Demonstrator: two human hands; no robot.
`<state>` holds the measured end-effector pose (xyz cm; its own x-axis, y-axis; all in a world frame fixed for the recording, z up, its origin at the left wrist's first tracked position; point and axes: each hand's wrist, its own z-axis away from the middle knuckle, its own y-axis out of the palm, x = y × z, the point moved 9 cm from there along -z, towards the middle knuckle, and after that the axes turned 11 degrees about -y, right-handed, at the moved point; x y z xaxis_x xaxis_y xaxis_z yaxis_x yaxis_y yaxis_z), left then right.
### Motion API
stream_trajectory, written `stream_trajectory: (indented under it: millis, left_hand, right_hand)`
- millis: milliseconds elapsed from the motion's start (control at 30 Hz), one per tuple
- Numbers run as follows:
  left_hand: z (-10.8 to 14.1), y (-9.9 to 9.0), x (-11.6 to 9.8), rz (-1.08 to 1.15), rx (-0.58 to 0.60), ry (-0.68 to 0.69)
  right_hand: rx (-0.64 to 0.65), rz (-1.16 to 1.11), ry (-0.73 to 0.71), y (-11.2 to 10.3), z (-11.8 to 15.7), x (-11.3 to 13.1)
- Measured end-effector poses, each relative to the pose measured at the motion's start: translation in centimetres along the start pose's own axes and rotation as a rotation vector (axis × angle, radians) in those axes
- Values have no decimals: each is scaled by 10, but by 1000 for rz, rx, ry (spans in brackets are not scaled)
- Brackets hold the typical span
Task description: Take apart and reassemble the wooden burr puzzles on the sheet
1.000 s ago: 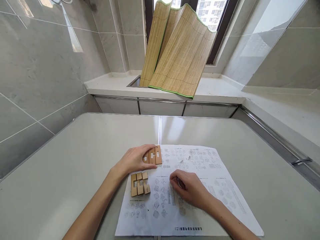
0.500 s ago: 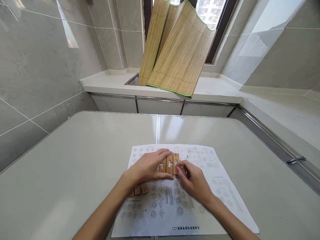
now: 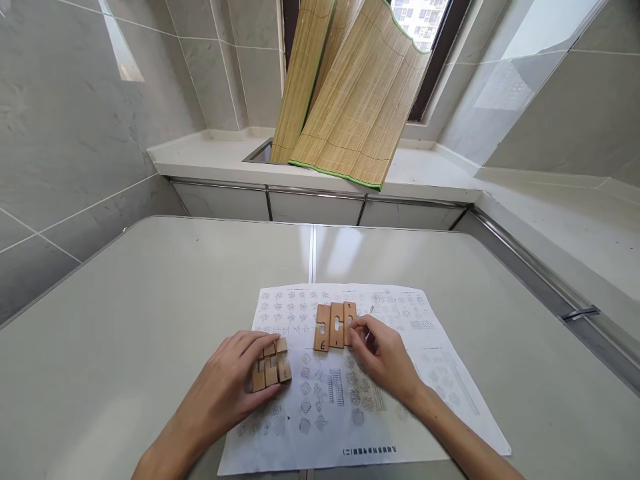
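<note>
Pale bench (image 3: 125, 320) surface spreads below a tiled wall (image 3: 60, 120), with a printed sheet (image 3: 400, 427) lying on its near part and a woven mat (image 3: 355, 120) leaning on the far ledge (image 3: 200, 160). Fingers of the left hand (image 3: 215, 387) are clamped around the block cluster (image 3: 271, 370), thumb along its near side and the other fingers over its far left side, so the cluster sits at the right of the palm. Fingers of the right hand (image 3: 383, 353) curl inward at the right edge of the right flat piece (image 3: 349, 313); the thumb and index tips are close, but I cannot tell whether they pinch the wood or only touch it.

From those right fingers, the row of 3 flat pieces extends to the left. Each piece has its long axis running near to far, roughly across the line of the row. The middle flat piece (image 3: 337, 325) lies beside the right piece, and the left flat piece (image 3: 323, 327) is at the end farthest from the right hand. All 3 rest on the sheet, close side by side. The right hand is nearer the row; the left hand is at the cluster, which lies to the left of the row and slightly nearer the person, with bare paper between.
</note>
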<state>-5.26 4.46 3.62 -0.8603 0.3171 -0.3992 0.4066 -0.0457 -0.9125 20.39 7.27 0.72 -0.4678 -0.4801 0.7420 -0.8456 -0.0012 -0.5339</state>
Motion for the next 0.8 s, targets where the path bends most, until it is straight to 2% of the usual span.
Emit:
stream_trajectory:
  millis: [100, 200, 400, 567, 667, 733, 800]
  left_hand:
    - [-9, -4, 5, 7, -34, -40]
    - [-30, -7, 14, 9, -46, -114]
    - [-74, -7, 22, 21, -31, -86]
    - [-92, -5, 29, -6, -7, -19]
    - [-90, -9, 18, -13, -58, 31]
    - [-83, -15, 0, -12, -147, 99]
    - [-76, -11, -21, 4, -170, 170]
  right_hand:
    - [8, -15, 6, 0, 0, 1]
    - [23, -23, 7, 2, 0, 2]
    - [38, -19, 4, 3, 2, 3]
    - [52, -18, -10, 4, 2, 4]
    - [42, -19, -4, 3, 2, 3]
    - [31, -8, 3, 2, 2, 3]
    - [14, 19, 15, 0, 2, 1]
